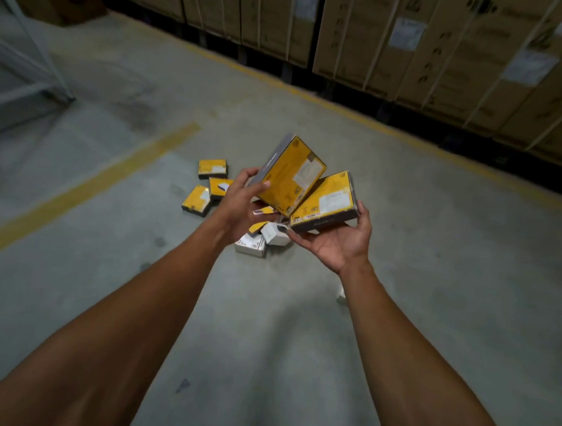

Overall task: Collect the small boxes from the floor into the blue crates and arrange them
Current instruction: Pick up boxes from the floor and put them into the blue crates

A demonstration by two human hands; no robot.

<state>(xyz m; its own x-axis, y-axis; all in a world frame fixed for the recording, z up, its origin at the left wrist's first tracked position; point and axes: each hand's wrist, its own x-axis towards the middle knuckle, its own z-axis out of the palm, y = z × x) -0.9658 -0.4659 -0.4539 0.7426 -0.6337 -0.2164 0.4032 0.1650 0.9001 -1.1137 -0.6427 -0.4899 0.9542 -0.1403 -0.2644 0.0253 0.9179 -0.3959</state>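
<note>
Collecting step. Left hand (241,197) grips one yellow box (289,177), tilted; right hand (340,245) cradles a second yellow box (325,203) — fingers curled under. More small boxes (206,186) lie on the floor (399,284). No blue crates visible — next, probably stack both and find one.

Grey concrete floor (399,284) crossed by yellow painted lines (89,186) — tall strapped cardboard cartons (444,58) along the far side, a grey metal frame (26,69) at left

Both arms out front, hands — left (241,201), right (340,245) — each w/ fingers curled, gripping.
</note>
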